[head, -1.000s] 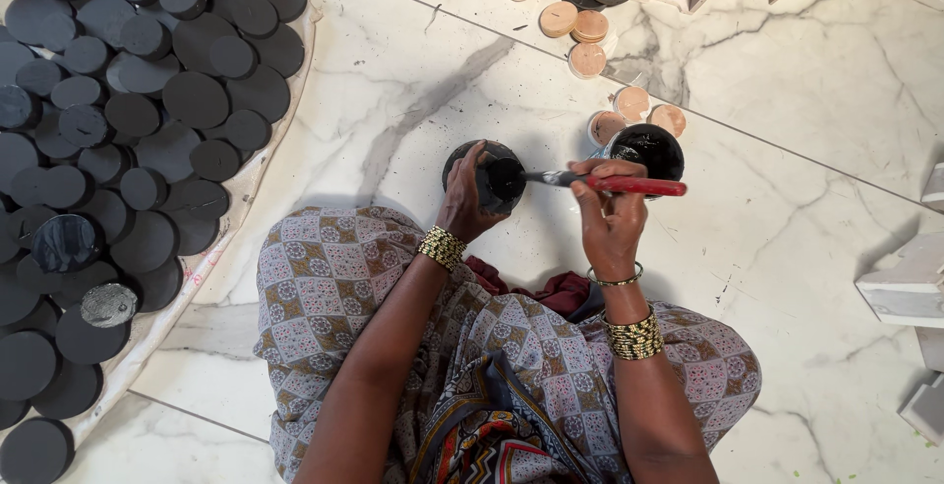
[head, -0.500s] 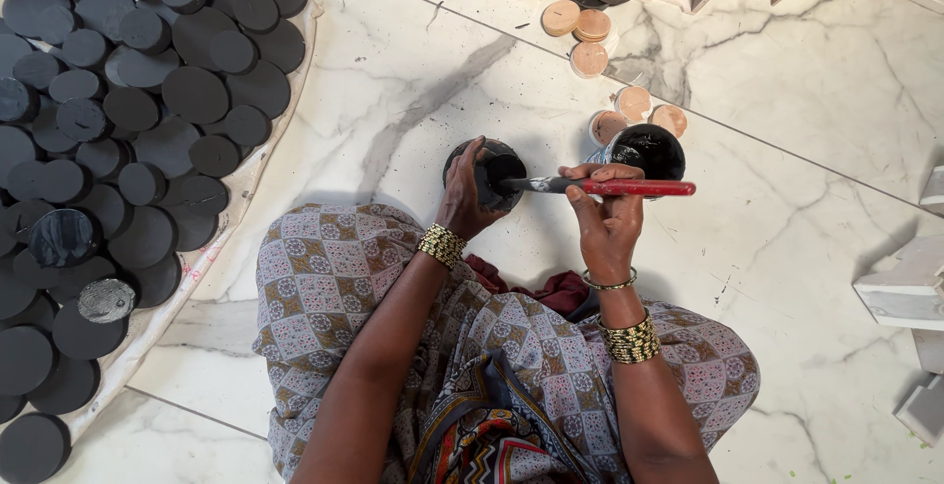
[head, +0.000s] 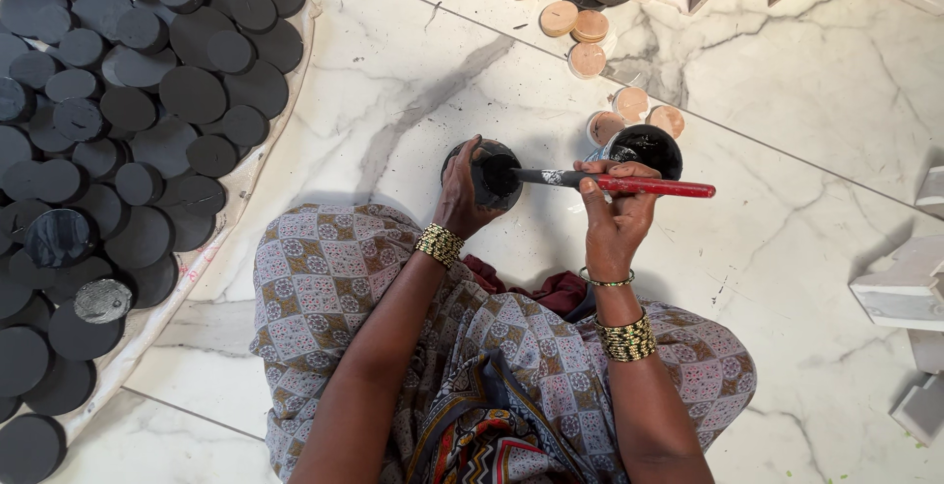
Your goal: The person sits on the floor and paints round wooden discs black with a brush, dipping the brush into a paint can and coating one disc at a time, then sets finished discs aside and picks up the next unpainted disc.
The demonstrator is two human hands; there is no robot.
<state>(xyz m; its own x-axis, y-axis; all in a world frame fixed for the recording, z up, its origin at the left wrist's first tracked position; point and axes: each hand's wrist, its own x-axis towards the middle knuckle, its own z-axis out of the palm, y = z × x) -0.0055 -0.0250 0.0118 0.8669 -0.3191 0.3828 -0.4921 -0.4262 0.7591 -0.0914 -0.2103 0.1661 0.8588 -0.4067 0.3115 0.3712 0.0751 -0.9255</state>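
Note:
My left hand (head: 460, 192) grips a round disc (head: 493, 177) painted black, holding it up above my knees. My right hand (head: 612, 211) holds a red-handled paintbrush (head: 639, 185) sideways, its dark bristles touching the disc's face. Just beyond the brush stands a small pot of black paint (head: 644, 146). Both wrists wear gold bangles. I sit cross-legged in patterned cloth on a white marble floor (head: 413, 81).
Several black-painted discs (head: 128, 100) lie spread on a sheet at the left. Unpainted tan discs (head: 575, 27) sit at the top centre, two more (head: 649, 110) next to the paint pot. White blocks (head: 910, 292) lie at the right edge.
The brush has slid a little to the left across the disc's face. The left hand keeps the disc in about the same place.

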